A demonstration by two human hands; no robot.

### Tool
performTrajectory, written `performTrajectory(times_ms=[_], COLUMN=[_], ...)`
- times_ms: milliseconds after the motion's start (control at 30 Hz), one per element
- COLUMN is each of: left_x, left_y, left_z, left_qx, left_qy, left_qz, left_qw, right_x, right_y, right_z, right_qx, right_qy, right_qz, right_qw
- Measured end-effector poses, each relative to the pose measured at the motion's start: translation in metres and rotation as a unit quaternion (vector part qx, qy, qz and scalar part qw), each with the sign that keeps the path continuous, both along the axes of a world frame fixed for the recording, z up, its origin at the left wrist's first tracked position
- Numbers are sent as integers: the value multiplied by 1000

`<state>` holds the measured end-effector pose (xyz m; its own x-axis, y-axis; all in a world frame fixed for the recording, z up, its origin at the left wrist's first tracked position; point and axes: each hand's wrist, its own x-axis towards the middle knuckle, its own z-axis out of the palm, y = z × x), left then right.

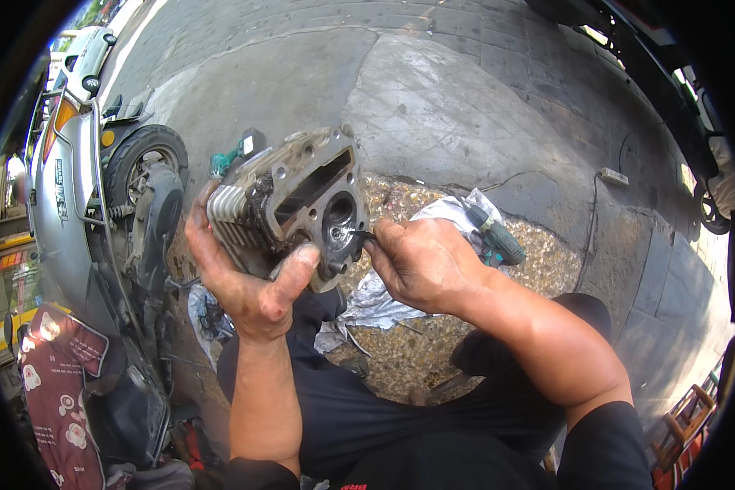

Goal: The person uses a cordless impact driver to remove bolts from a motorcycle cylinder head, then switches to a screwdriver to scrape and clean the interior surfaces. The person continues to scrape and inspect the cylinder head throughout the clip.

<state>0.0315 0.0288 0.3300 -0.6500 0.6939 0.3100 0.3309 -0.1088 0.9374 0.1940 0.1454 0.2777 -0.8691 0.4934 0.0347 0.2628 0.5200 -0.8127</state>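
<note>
My left hand (257, 290) is wrapped round a finned metal engine cylinder head (309, 192), thumb pressed on its front edge, and holds it up in front of me. The head's flat face is turned toward me, showing a long slot and a round combustion chamber with valve seats. From the right, my right hand (420, 265) pinches a thin dark tool (363, 234) between thumb and forefinger. Its tip reaches into the round chamber. The tool is mostly hidden by my fingers, so its exact kind is unclear.
A silver scooter (82, 188) stands close on my left. A green cordless drill (498, 237) lies on a white cloth (449, 211) at right, and another green power tool (229, 155) sits behind the cylinder head. A wooden stool (686, 420) stands at lower right.
</note>
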Motion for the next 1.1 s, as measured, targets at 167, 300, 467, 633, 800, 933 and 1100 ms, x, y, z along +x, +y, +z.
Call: performTrajectory(times_ms=[167,300,467,633,800,933,1100], left_x=[-1,-2,-2,0,0,2,3], left_y=[1,0,-2,-1,-3,-4,-3], left_z=[0,0,2,2,1,0,1], left_qx=[-35,-38,-49,-61,-54,-46,-45], left_qy=[7,-23,-21,-12,3,22,21], left_qz=[9,28,30,36,12,0,8], left_qw=[999,999,998,997,998,999,999], right_x=[-5,-4,-5,-6,-6,-6,-6], right_y=[-1,-5,-2,-1,-10,-10,-10], right_z=[-9,-10,-9,-10,-8,-6,-7], right_qx=[146,131,187,168,103,81,95], right_qy=[20,22,26,0,1,-3,-6], right_qz=[-49,16,-55,-39,19,9,2], right_qw=[988,991,981,985,994,997,995])
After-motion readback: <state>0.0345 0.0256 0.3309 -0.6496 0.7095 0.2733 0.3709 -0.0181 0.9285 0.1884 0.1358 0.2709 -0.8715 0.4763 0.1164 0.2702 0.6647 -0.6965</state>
